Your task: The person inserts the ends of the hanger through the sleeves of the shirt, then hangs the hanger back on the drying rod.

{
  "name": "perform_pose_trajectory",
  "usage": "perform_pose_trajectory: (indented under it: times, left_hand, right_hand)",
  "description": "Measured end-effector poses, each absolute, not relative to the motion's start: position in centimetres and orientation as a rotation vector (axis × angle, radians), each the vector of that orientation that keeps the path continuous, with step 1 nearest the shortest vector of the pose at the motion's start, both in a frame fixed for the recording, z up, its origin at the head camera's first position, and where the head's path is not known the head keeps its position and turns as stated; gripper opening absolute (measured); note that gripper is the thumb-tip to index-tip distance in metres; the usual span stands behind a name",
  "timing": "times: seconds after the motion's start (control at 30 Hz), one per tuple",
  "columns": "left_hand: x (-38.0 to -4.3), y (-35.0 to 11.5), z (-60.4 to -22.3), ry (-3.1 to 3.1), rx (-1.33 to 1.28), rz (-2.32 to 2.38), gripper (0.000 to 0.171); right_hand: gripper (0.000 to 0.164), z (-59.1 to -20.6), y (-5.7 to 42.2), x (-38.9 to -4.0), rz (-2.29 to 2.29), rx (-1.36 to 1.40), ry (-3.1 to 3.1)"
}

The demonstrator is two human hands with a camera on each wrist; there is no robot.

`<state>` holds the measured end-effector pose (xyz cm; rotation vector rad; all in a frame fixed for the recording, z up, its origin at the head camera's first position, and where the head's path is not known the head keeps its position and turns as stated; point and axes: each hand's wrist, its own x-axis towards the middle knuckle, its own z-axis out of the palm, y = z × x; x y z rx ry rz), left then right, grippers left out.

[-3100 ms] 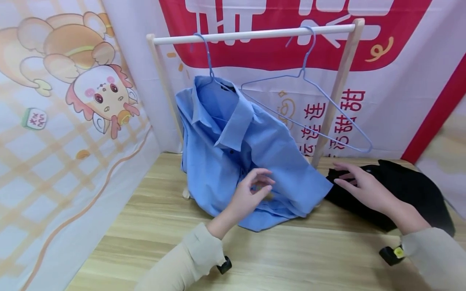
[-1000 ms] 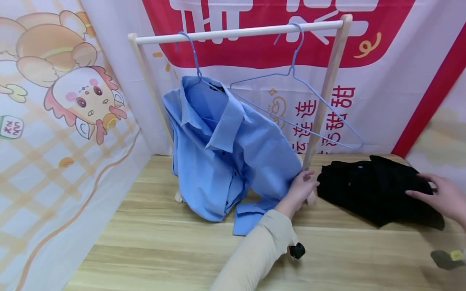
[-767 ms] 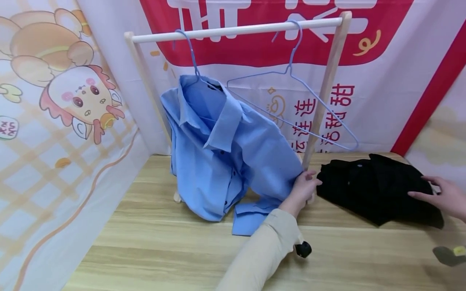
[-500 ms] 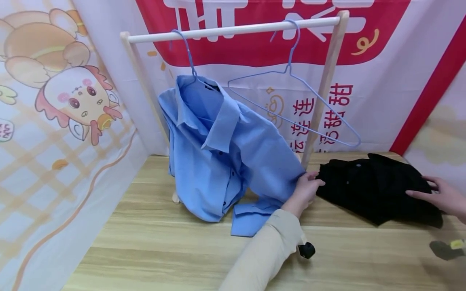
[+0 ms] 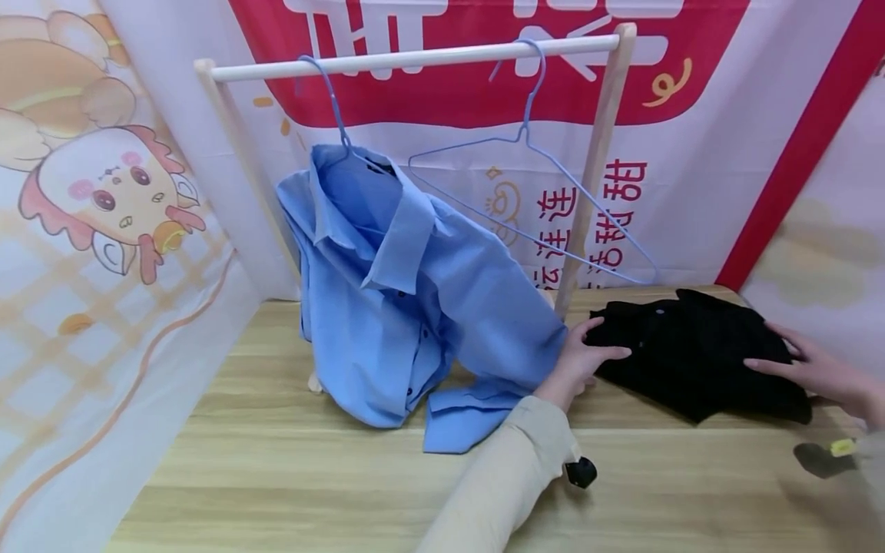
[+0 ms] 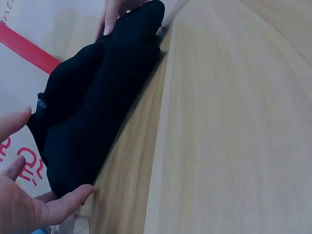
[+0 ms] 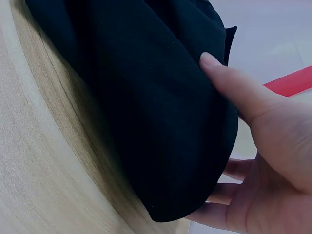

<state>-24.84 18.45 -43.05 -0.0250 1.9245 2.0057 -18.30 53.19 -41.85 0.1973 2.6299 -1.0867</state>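
A folded black garment [image 5: 698, 353] with a small round button lies bunched on the wooden table at right; its exact kind cannot be told. At its left end is my left hand [image 5: 581, 357], thumb and fingers spread on either side of the cloth's edge. My right hand [image 5: 819, 369] is at the other end. In the right wrist view its thumb [image 7: 226, 80] lies straight on the black cloth, while the other fingertips go out of sight behind the edge. A blue button shirt [image 5: 387, 292] hangs from a blue wire hanger [image 5: 335, 107], left of both hands.
A small rack with a white rail [image 5: 415, 57] and wooden posts stands behind. A second blue wire hanger [image 5: 528, 138] hangs bare at its right. The shirt's sleeve cuff [image 5: 456, 422] rests on the table [image 5: 290, 491] beside my left forearm. Printed cloth walls enclose the back and left.
My left hand has gone from in front of the blue shirt to the black garment's left end, its fingers spreading. My right hand has moved to the right end. The view has shifted rightward.
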Motion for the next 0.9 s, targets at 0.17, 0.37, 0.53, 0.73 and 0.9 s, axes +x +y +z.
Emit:
perform_pose_trajectory:
  times: [0.17, 0.37, 0.53, 0.73, 0.9]
  left_hand:
    - [-24.8, 19.1, -43.0, 1.954, 0.06, 1.939, 0.066]
    - [-24.8, 20.2, -43.0, 1.99, 0.186, 1.849, 0.075]
    - [-25.2, 20.6, -42.7, 2.124, 0.037, 1.814, 0.073]
    - [-25.3, 20.4, -42.4, 2.069, -0.075, 1.84, 0.069]
    - [-25.0, 20.6, -42.6, 1.981, -0.048, 1.87, 0.065]
  right_hand:
    - [0.098, -41.6, 52.8, -18.1, -1.111, 0.109, 2.631]
    - [0.095, -41.0, 52.2, -18.3, -1.029, -0.041, 2.748]
    - [0.091, -40.8, 51.5, -18.6, -0.966, -0.067, 2.782]
    - [0.087, -41.1, 51.1, -18.5, -0.939, -0.084, 2.817]
    - [0.086, -41.1, 50.9, -18.5, -0.93, -0.102, 2.857]
